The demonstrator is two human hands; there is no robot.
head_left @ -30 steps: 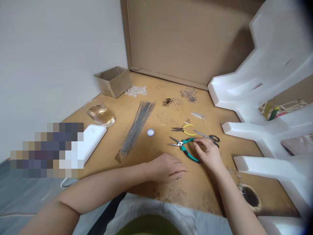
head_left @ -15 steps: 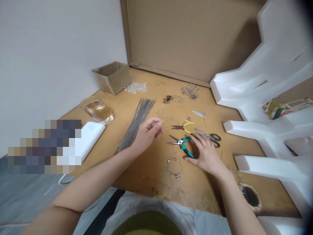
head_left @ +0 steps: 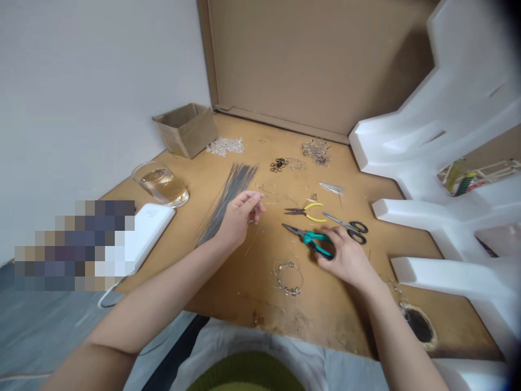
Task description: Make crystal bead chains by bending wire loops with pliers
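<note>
My right hand is wrapped round the teal handles of the long-nose pliers, whose dark jaws are closed and point left. My left hand is closed in a pinch beside the bundle of grey wires; what lies between its fingertips is too fine to make out. Just beyond the held pliers lies a yellow-handled pair of pliers, with black-handled scissors to its right. A ring of wire with clear beads rests on the table nearer to me.
Toward the back are clear beads, black rings and small metal pieces. A cardboard box, a glass of liquid and a white power bank line the left. White foam borders the right, near a table hole.
My right hand has closed round the teal pliers; their handles and jaws have come together and they have shifted slightly right. My left hand has moved a little left and up, still pinched.
</note>
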